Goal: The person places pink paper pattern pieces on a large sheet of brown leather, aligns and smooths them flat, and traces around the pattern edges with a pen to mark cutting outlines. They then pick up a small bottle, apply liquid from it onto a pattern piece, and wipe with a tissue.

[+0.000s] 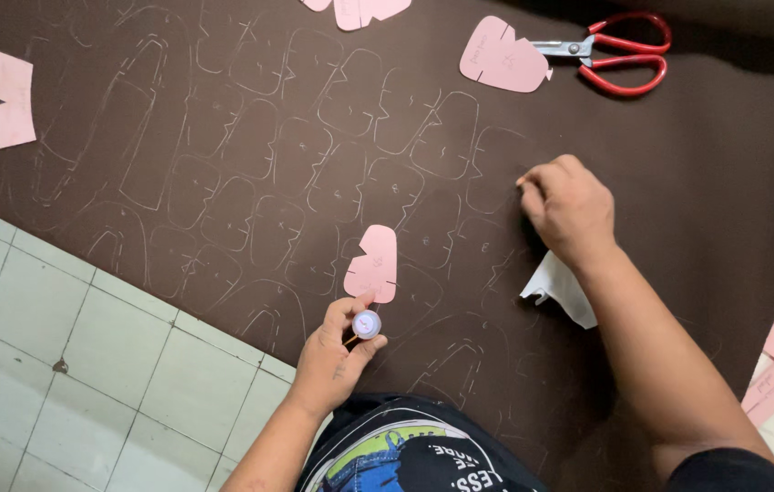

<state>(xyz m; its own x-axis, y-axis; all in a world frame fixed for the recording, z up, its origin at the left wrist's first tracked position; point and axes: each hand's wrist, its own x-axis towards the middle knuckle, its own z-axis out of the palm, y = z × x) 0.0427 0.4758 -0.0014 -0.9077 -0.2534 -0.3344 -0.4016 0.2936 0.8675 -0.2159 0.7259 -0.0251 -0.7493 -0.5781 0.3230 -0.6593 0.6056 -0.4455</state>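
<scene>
Here the work is tracing pattern shapes onto a sheet of dark brown material (706, 164) spread on a tiled floor (59, 337). Far off to the left of the left hand lies a small pink paper piece (12, 98) on the brown sheet. The left hand (337, 355) is closed around a small round white marker (366, 324), thumb and fingers pinching it, with its tip set at the lower edge of a pink paper template (373, 264) that lies just above the hand. All around it the sheet is covered with pale traced outlines (250, 164), rows of them.

To the right, the right hand (569, 210) is curled, its fingertips pressing down on the brown sheet; whether it pinches anything I cannot tell. Just below that hand's wrist a white scrap of paper (558, 290) rests on the sheet. Up beyond the right hand lies another pink template (501, 56), touching the tips of red-handled scissors (619, 50).

To trace well, I judge the template wants holding flat so it does not slide, with the marker kept tight against its edge, and the right hand keeping the sheet smooth. The new outline should sit close beside its neighbours without overlapping.
</scene>
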